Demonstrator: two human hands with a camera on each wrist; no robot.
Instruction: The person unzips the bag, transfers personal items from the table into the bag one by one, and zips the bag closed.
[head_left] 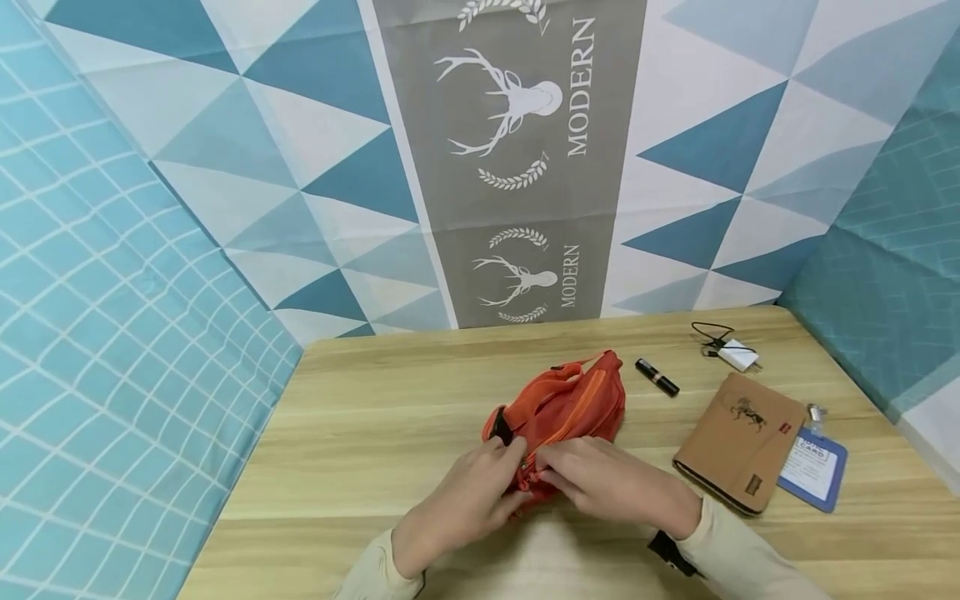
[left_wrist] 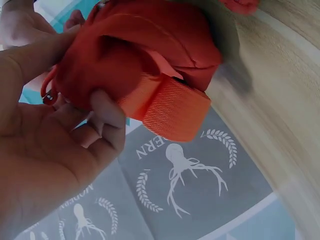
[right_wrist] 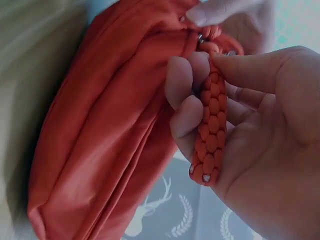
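Note:
An orange-red fabric bag (head_left: 577,404) with zips and a webbing strap (left_wrist: 175,107) lies near the middle of the table. My left hand (head_left: 476,483) grips the bag's left end, thumb on one side and curled fingers on the other, as the left wrist view shows. Between thumb and fingers my right hand (head_left: 611,483) holds a braided orange zipper pull (right_wrist: 211,125). In the right wrist view the pull hangs along the fingers, and its upper end meets small metal hardware at the bag's edge. Both hands are close together at the bag's near end in the head view.
Right of the bag lies a small black tube (head_left: 657,377). Beyond it sits a white charger (head_left: 738,355) with a black cable (head_left: 708,332). A tan notebook (head_left: 738,442) partly covers a blue-framed card holder (head_left: 828,479). Patterned cloth walls (head_left: 330,125) border the wooden table (head_left: 360,417).

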